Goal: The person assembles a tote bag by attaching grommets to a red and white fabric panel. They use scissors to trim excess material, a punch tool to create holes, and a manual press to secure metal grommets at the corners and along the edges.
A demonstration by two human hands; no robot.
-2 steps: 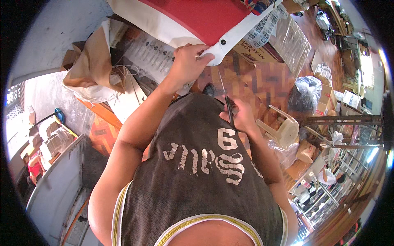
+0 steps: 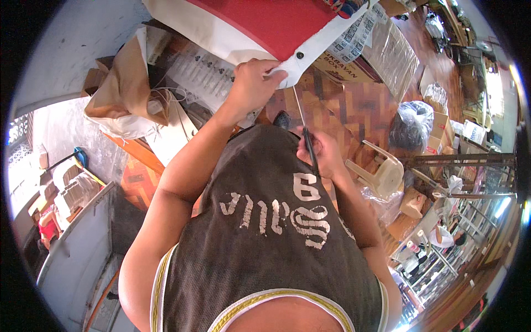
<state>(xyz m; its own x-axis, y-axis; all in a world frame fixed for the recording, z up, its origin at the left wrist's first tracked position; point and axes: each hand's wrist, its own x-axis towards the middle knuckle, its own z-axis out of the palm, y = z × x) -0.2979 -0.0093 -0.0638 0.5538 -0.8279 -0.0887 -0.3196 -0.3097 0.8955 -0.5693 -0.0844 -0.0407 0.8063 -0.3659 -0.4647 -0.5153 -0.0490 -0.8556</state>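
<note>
My left hand (image 2: 254, 86) is closed on the near corner of a white strip (image 2: 307, 59), thumb on top. The strip edges a red panel (image 2: 271, 22), and a dark round eyelet or snap (image 2: 300, 55) sits in it beside my fingers. My right hand (image 2: 319, 152), lower and to the right, is wrapped round a slim tool with a black handle (image 2: 308, 145) and a long thin metal shaft (image 2: 299, 106). I cannot make out the tool's exact kind. Its tip points away from me and ends close to the strip's lower edge; whether they touch is unclear.
A printed cardboard box (image 2: 345, 69) lies beyond the strip. Brown paper (image 2: 119, 94) and white sheets crowd the left. A cream plastic chair or stool (image 2: 381, 176) and a bagged dark bundle (image 2: 412, 127) stand right on the parquet floor (image 2: 354, 110). Someone in red (image 2: 48, 226) is far left.
The tool has tilted a little in my right hand, and its tip is slightly nearer the white strip. My left hand keeps its hold almost unmoved.
</note>
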